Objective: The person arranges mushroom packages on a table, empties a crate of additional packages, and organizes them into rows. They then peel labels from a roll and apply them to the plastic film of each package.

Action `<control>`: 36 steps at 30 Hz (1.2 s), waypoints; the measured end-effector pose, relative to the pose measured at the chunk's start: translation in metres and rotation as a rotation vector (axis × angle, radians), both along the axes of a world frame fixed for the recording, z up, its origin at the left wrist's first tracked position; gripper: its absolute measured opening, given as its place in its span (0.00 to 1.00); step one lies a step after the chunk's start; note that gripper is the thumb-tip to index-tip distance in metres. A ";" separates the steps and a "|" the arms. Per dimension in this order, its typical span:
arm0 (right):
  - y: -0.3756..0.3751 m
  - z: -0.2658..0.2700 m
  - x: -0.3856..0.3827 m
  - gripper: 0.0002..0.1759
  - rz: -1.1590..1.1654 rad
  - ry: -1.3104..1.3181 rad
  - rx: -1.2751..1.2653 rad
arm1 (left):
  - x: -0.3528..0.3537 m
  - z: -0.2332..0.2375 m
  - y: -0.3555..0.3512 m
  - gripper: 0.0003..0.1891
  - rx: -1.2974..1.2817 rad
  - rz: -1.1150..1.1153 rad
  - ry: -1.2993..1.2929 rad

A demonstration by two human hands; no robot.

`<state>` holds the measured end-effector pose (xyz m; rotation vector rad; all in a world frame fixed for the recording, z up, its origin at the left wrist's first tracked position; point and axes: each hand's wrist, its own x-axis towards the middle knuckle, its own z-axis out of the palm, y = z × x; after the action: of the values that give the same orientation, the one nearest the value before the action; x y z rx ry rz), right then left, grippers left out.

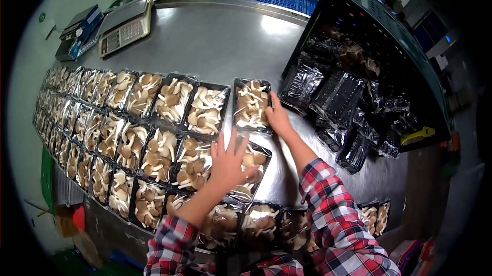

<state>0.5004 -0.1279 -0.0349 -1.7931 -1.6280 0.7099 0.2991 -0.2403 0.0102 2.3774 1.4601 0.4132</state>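
Touching the lone mushroom tray (251, 104) at its right edge, right hand (279, 119) was nearer, grip not discernible | left hand (228, 165) was nearside-left, fingers spread open | tray lay on counter (210, 35), just right of row-end tray (207, 109), long axis front-to-back.

Nothing I can actually read here, tbh. The keypad (131, 31) on the weighing scale (126, 23) has markings, but they're too tiny to make out, and the pale label (94, 16) beside it is just a blur.

Film-wrapped mushroom pack (251, 104), flat, face-up
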 end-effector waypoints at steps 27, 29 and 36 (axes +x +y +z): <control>-0.238 0.027 0.247 0.43 -0.646 -0.317 0.078 | 0.024 -0.033 -0.088 0.32 0.032 0.343 0.190; -0.274 0.015 0.279 0.42 -0.504 0.151 0.225 | 0.034 -0.031 -0.104 0.33 0.044 0.394 0.165; -0.376 0.048 0.345 0.32 -0.627 0.871 -0.215 | 0.205 -0.009 -0.171 0.30 -0.010 -0.091 -0.231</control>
<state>0.8451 -0.5035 0.0129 -1.6298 -0.4056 1.1520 0.5040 -0.4113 0.0011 2.2894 1.2429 0.6324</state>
